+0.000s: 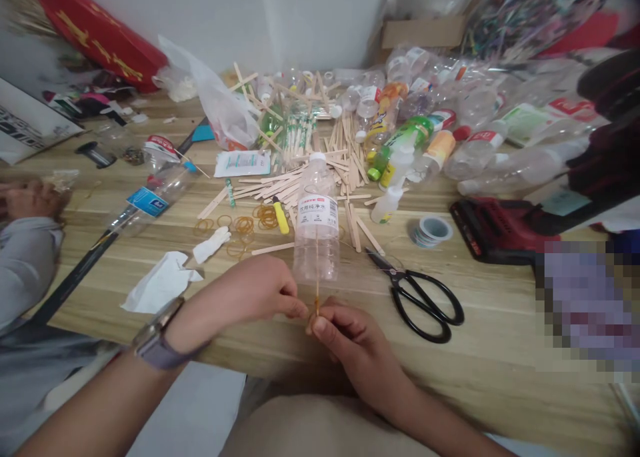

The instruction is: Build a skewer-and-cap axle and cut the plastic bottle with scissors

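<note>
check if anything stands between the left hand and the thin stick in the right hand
Nothing visible does: the left hand is close beside the thin stick, whose near end the right hand holds. The clear bottle is beyond the stick, not between them.

Wooden stick (317,277), glossy plastic bottle (309,212)

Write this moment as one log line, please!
right hand: pinching thin stick | left hand: near stick's end | bottle: beyond both hands | scissors: on table
</note>
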`<action>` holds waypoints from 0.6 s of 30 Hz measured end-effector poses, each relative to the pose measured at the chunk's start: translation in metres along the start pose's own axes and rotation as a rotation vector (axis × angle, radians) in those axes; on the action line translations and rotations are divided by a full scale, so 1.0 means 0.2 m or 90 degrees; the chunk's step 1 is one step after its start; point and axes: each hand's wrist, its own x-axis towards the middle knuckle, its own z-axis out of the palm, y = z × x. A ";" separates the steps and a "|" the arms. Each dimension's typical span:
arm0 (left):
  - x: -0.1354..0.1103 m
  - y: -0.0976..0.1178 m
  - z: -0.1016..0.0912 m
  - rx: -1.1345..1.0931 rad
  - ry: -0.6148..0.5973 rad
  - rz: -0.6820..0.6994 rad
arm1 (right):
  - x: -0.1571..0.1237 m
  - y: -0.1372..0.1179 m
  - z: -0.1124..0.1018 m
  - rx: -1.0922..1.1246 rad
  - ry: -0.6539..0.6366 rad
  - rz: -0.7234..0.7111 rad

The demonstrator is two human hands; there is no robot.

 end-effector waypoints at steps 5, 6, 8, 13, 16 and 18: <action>0.06 -0.11 0.05 -0.324 -0.106 0.080 | 0.01 -0.03 0.00 -0.003 0.001 0.001; 0.07 -0.12 0.08 -0.381 -0.074 0.093 | 0.01 -0.03 0.00 0.000 0.012 0.010; 0.08 -0.11 0.15 -0.497 0.003 0.107 | 0.02 -0.04 -0.01 0.023 0.032 0.044; 0.08 -0.03 0.34 -0.797 0.107 0.084 | 0.02 -0.02 -0.01 0.167 0.049 0.188; 0.09 0.02 0.42 -0.986 0.066 0.016 | 0.02 -0.01 0.00 0.294 0.074 0.228; 0.10 0.03 0.45 -1.038 0.066 -0.019 | 0.02 -0.01 0.00 0.423 0.074 0.259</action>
